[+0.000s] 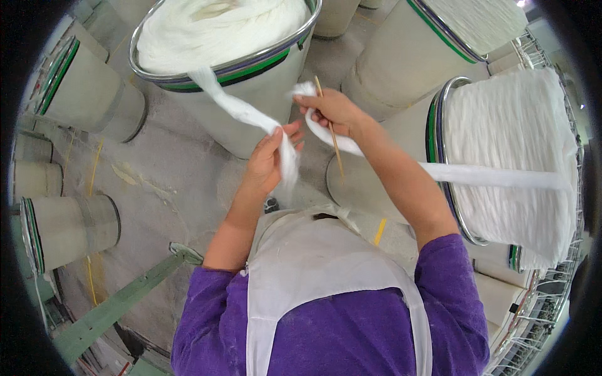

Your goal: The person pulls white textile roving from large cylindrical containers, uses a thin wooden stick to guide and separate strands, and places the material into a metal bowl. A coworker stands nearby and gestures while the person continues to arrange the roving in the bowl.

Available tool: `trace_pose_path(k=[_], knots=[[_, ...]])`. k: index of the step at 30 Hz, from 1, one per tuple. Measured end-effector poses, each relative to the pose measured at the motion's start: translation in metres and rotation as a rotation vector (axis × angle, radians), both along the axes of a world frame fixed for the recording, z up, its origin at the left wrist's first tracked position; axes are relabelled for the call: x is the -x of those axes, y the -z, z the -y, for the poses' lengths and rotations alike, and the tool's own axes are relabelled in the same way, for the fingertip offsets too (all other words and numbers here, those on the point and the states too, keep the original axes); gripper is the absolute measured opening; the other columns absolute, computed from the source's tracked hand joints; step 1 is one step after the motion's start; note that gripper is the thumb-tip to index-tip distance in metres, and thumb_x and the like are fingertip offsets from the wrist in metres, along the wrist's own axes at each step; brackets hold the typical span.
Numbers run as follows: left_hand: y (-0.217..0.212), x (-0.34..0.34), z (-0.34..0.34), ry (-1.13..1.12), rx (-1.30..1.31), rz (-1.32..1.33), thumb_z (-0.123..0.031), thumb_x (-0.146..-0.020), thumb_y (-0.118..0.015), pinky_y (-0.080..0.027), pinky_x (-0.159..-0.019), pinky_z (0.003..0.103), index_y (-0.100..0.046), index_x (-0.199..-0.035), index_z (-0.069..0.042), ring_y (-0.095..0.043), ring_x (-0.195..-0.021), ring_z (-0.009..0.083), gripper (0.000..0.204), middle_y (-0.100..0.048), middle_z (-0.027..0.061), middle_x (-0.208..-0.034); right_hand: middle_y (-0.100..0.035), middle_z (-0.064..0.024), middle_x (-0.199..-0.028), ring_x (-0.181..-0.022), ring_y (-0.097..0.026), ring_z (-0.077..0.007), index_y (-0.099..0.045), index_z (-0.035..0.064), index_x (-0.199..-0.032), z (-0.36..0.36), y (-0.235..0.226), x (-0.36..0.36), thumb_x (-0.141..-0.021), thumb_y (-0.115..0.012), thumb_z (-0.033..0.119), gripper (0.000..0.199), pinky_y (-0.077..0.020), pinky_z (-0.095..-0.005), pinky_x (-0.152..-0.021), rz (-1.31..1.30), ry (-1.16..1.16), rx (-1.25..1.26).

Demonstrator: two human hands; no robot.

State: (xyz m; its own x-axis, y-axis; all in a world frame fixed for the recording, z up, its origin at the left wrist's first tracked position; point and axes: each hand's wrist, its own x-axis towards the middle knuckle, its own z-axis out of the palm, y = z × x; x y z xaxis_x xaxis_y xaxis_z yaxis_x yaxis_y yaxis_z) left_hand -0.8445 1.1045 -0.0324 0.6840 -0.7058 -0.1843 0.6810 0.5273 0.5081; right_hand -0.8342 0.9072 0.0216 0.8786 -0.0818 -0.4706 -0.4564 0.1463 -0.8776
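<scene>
My left hand (274,154) is closed on the loose end of a white cotton sliver (241,110), which hangs from the rim of the can in front of me; its frayed tip droops below my fingers. To its right, my right hand (332,111) grips a second sliver (331,137) together with a thin wooden stick (337,152). This second sliver curls over my fingers, passes behind my forearm and runs to the full can at the right. The two sliver ends are apart.
A tall can (216,116) with a metal rim stands ahead, heaped with coiled sliver (219,31). Another full can (442,141) is close on the right. More cans (88,94) stand at the left. A green metal bar (119,304) crosses the lower left.
</scene>
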Motion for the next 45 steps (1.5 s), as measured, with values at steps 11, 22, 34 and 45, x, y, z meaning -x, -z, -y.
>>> trace_pose_path(k=[11,22,34,45], knots=[[-0.016,-0.015,0.047,0.244,0.617,-0.063,-0.031,-0.101,-0.044,-0.038,-0.104,0.045,-0.059,-0.111,-0.011,-0.056,-0.101,0.0245,0.027,-0.056,0.0095,-0.114,-0.059,-0.0040,-0.065,-0.054,-0.053,-0.0113,-0.065,0.0018,-0.080,0.001,-0.106,-0.051,-0.084,-0.068,0.030,0.029,-0.0376,-0.0269,-0.042,0.004,-0.393,0.932],[-0.017,-0.010,0.034,0.143,0.063,0.141,-0.024,-0.100,-0.048,-0.043,-0.099,0.040,-0.062,-0.100,-0.002,-0.057,-0.076,0.0170,0.027,-0.060,0.0067,-0.086,-0.067,-0.0157,-0.074,-0.067,-0.062,-0.0212,-0.072,0.0021,-0.081,0.048,-0.132,0.000,-0.078,-0.071,0.038,0.036,-0.0483,-0.0365,-0.066,0.116,-0.281,1.235],[-0.022,-0.013,0.028,0.066,-0.027,0.184,-0.027,-0.099,-0.052,-0.047,-0.092,0.035,-0.061,-0.111,0.002,-0.062,-0.097,0.0221,0.033,-0.065,0.0139,-0.109,-0.069,-0.0090,-0.082,-0.070,-0.062,-0.0167,-0.069,-0.0009,-0.092,-0.001,-0.078,0.222,-0.081,-0.059,0.007,0.017,-0.0476,-0.0306,-0.064,0.267,-0.343,0.300],[-0.030,-0.006,0.030,-0.012,-0.035,0.231,-0.027,-0.101,-0.045,-0.039,-0.106,0.041,-0.061,-0.115,0.001,-0.055,-0.118,0.0290,0.035,-0.063,0.0155,-0.119,-0.068,-0.0143,-0.091,-0.072,-0.066,-0.0320,-0.061,0.0063,-0.103,0.002,0.230,0.325,-0.075,-0.066,0.017,0.030,-0.0538,-0.0383,-0.067,-0.620,-0.319,1.253]])
